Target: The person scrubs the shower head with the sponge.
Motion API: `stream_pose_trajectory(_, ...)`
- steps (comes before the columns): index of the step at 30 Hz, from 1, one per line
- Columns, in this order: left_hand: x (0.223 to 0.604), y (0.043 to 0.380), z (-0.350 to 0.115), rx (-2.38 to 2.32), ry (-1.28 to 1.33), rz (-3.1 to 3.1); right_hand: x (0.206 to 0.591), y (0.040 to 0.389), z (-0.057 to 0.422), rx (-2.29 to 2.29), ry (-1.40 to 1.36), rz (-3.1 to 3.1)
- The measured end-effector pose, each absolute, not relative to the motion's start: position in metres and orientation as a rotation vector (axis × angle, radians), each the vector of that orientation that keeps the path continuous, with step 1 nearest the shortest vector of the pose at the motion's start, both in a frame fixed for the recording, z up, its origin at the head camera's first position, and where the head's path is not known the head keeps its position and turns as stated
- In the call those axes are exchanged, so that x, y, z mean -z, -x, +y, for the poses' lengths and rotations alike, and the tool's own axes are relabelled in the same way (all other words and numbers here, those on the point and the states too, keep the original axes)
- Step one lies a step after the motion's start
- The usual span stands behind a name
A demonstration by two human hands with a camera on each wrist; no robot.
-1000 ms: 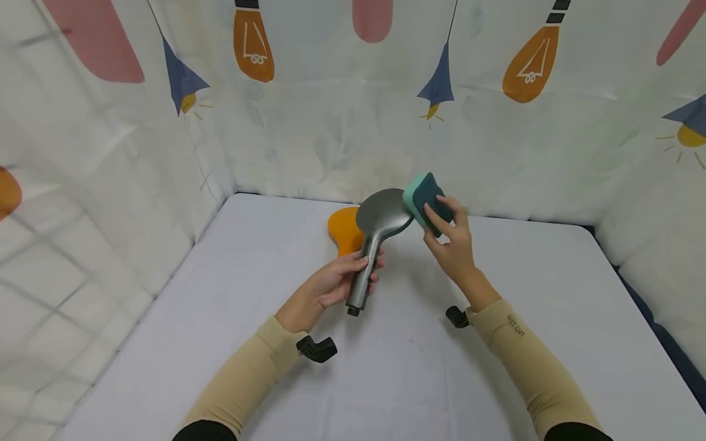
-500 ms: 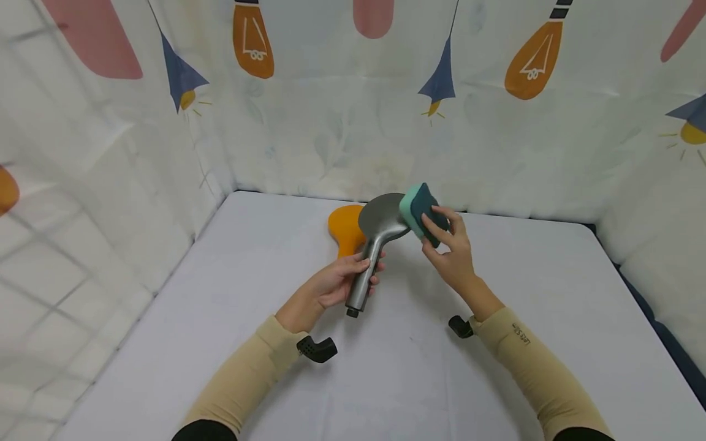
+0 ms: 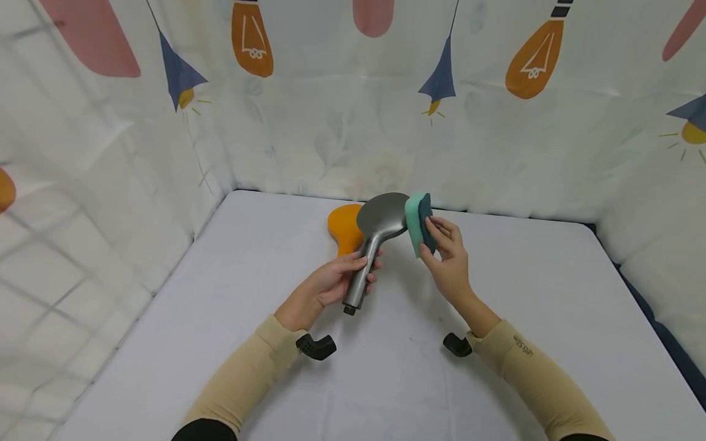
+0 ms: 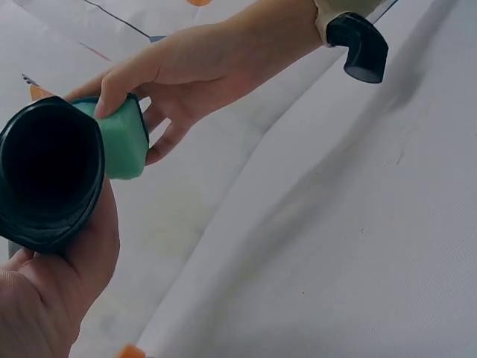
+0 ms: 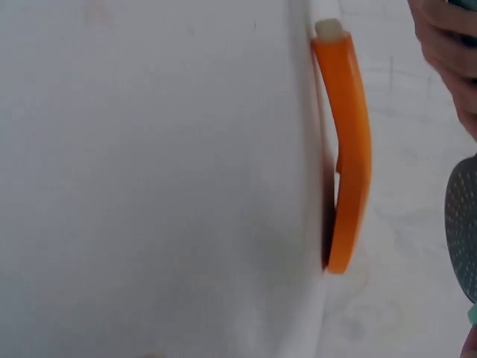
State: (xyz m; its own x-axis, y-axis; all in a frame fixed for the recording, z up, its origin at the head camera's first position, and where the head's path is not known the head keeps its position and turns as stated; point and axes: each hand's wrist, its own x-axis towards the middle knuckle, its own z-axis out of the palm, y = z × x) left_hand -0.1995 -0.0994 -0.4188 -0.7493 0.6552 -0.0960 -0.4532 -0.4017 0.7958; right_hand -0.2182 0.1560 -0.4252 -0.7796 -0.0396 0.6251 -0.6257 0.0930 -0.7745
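Observation:
My left hand (image 3: 331, 283) grips the handle of a grey shower head (image 3: 383, 214), its back turned up and its round head tilted away from me. The handle's dark hollow-looking end (image 4: 51, 168) fills the left side of the left wrist view. My right hand (image 3: 452, 263) pinches a sponge (image 3: 415, 223), light green with a dark teal layer, between thumb and fingers. The sponge's light green side meets the right rim of the shower head. In the right wrist view, the perforated spray face (image 5: 465, 227) shows at the right edge, below some left-hand fingers (image 5: 451, 45).
An orange shower-head-shaped piece (image 3: 346, 228) lies on the white table (image 3: 248, 257) behind the grey one; its orange handle ends in a pale tip in the right wrist view. Patterned fabric walls (image 3: 331, 122) enclose the back and sides.
My right hand has moved slightly left and down, turning the sponge from a slant to nearly upright along the shower head's right rim. The left hand has barely moved.

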Motion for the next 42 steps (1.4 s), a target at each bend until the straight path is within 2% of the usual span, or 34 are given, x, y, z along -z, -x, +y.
stream_pose_trajectory(4,0.42,0.199,-0.1,-2.125,-0.338,1.172,0.417,0.218,0.153,-1.935,-0.478,-1.919)
stream_pose_trajectory(12,0.423,0.196,-0.1,-1.966,-0.448,1.284,0.401,0.245,0.164,-2.155,-0.261,-1.91)
stream_pose_trajectory(21,0.417,0.2,-0.109,-1.892,-0.433,1.561,0.409,0.222,0.165,-2.391,-0.066,-1.931)
stream_pose_trajectory(29,0.416,0.196,-0.11,-1.775,-0.5,1.591,0.407,0.235,0.181,-2.471,-0.06,-1.961)
stream_pose_trajectory(37,0.419,0.193,-0.113,-1.841,-0.414,1.596,0.405,0.246,0.196,-2.45,-0.145,-2.102)
stream_pose_trajectory(42,0.416,0.191,-0.108,-1.714,-0.499,1.621,0.4,0.253,0.199,-2.475,-0.222,-2.102)
